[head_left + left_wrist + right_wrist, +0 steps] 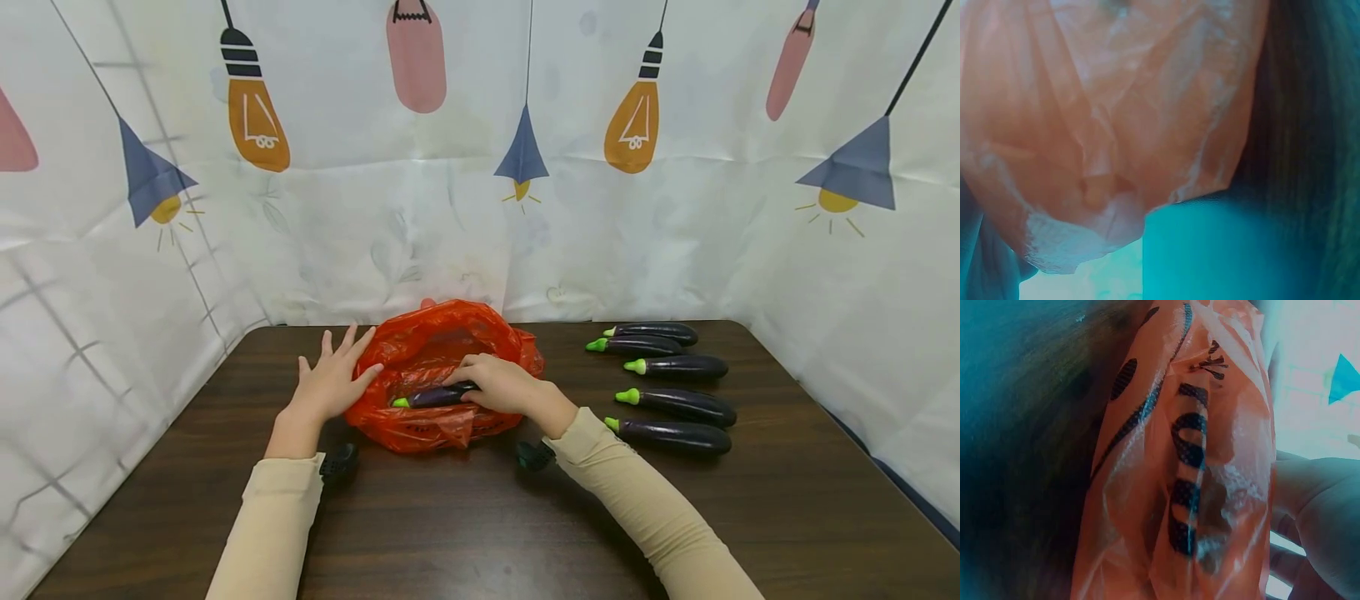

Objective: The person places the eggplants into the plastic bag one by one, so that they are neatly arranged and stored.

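A red plastic bag (420, 433) stands with its mouth wide on the table, in the middle of the head view. Inside the mouth, my right hand (498, 383) grips an eggplant (435, 397) by its dark end, its green stem pointing left. My left hand (326, 379) has its fingers spread and rests against the bag's left rim. In the left wrist view the bag's wall (1116, 112) fills most of the picture. Black print shows on the bag (1147, 550) in the right wrist view, with part of the right hand (1329, 519) at the edge.
Several eggplants (678, 405) lie in a column on the right side of the dark wooden table (420, 533), stems to the left. A white printed cloth (337, 225) hangs behind the table and along both sides.
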The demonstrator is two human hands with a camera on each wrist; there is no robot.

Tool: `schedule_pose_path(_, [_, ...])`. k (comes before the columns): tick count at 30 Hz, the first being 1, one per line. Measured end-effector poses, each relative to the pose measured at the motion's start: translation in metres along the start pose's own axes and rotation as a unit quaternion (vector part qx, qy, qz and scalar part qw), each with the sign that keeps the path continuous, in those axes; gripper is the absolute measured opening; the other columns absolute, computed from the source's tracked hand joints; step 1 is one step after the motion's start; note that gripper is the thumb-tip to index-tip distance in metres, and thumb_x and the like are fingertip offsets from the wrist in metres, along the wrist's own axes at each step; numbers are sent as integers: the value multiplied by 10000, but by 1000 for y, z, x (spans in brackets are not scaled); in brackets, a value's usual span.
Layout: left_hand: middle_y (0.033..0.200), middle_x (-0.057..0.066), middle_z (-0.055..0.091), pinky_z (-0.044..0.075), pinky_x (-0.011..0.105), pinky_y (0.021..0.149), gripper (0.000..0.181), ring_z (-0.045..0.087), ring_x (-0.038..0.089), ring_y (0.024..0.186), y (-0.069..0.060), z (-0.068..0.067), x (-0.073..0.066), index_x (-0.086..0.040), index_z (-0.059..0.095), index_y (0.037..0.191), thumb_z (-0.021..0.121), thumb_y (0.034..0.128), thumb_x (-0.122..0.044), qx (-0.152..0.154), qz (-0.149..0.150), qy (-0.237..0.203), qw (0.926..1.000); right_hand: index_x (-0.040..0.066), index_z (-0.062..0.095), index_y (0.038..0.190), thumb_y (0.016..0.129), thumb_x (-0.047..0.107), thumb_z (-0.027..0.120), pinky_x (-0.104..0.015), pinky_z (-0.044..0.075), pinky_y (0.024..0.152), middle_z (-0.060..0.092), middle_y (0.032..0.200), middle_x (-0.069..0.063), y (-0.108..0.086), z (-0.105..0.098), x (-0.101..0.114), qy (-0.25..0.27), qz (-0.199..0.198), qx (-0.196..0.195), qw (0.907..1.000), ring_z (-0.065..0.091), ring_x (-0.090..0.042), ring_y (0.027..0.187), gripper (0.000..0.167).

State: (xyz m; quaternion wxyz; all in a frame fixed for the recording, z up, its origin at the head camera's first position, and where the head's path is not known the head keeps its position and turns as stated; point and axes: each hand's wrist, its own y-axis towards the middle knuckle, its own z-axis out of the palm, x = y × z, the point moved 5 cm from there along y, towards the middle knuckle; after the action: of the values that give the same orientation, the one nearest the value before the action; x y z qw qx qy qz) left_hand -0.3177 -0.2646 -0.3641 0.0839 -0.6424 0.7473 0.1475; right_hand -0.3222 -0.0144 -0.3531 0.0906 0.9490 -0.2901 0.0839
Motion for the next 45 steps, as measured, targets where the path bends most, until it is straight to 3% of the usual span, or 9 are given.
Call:
schedule_pose_path(28, [1700, 206, 34, -48, 845, 1041, 742, -52, 563, 1497, -1, 0, -2, -178, 174, 1663, 519, 1061, -440, -18, 54, -82, 10000, 148, 714, 1321, 998, 162, 695, -371, 500, 1028, 664, 1235, -51, 11, 13, 5, 28, 4, 192, 9998, 615, -227, 1172, 324])
schedule_pose_path(39, [1702, 200, 37, -46, 840, 1049, 737, -46, 555, 1502, -1, 0, -3, -181, 173, 1664, 510, 1064, -447, -3, 28, -79, 10000, 165, 709, 1334, 1007, 171, 683, -389, 468, 1073, 664, 1330, -32, 12, 7, 6, 58, 70, 357, 9993, 585, -235, 1245, 328])
schedule_pose_path(45, [1702, 200, 28, -53, 841, 1045, 741, -66, 550, 1501, -2, -1, -2, -185, 166, 1666, 511, 1065, -448, 15, 32, -124, 9999, 160, 713, 1327, 1002, 144, 685, -387, 478, 1062, 670, 1301, -31, 12, 2, 8, 78, 19, 400, 9992, 590, -235, 1240, 327])
